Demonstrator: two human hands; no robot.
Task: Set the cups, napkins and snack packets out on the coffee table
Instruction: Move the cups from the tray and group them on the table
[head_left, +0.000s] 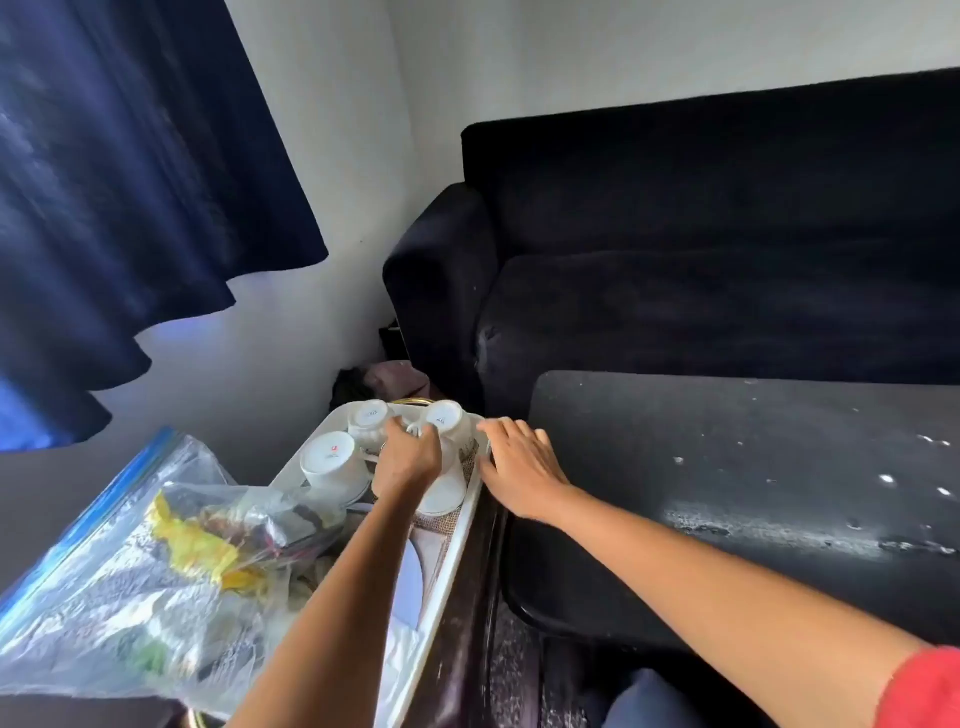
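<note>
While a dark blue curtain (119, 171) hangs at ten o'clock, a clear zip bag (135, 561) of snack packets, yellow wrappers showing through, slumps at eight o'clock against the near end of a white tray (475, 499). On the tray stand white cups, all upside down: one cup (332, 465) at the left, a second cup (370, 421) at the far edge, a third cup (447, 420) to its right. The left hand (408, 457), at the centre toward six o'clock, curls its fingers around a fourth cup (445, 486), gripping it. Just to the right, the right hand (519, 467) lies with fingers straight and relaxed, holding nothing, at the tray's right rim. The black coffee table (727, 493) spreads toward four o'clock, touching nothing of the set, with a dark sofa (701, 249) behind at two o'clock.
</note>
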